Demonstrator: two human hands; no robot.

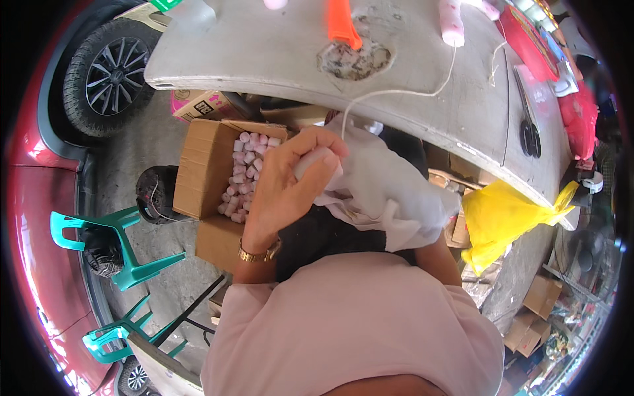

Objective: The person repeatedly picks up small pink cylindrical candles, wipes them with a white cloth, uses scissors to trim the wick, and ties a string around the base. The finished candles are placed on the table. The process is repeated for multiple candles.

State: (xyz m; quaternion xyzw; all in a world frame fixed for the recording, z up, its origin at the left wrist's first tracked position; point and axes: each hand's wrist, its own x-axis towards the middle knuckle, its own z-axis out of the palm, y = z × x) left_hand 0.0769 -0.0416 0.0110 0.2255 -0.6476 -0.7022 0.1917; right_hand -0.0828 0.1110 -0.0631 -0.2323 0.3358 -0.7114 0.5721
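Note:
My left hand (285,181), with a gold watch at the wrist, is closed around a smooth whitish-pink cylinder (310,163). A thin white cord (383,92) runs from beside its fingers over the table edge to a pink-and-white cylinder (452,25) on the tabletop. Beside this hand, a crumpled white plastic bag (396,175) lies over my lap. My right forearm (439,261) goes in under the bag, which hides the right hand and its fingers. An open cardboard box (198,165) by my left hand holds many small pink-and-white cylinders (246,171).
Ahead stands a worn white table (264,56) with an orange tool (341,25) and black-handled scissors (529,135). A yellow plastic bag (505,218) hangs at its right edge. Green plastic chairs (122,247) and a red car (56,218) are at left.

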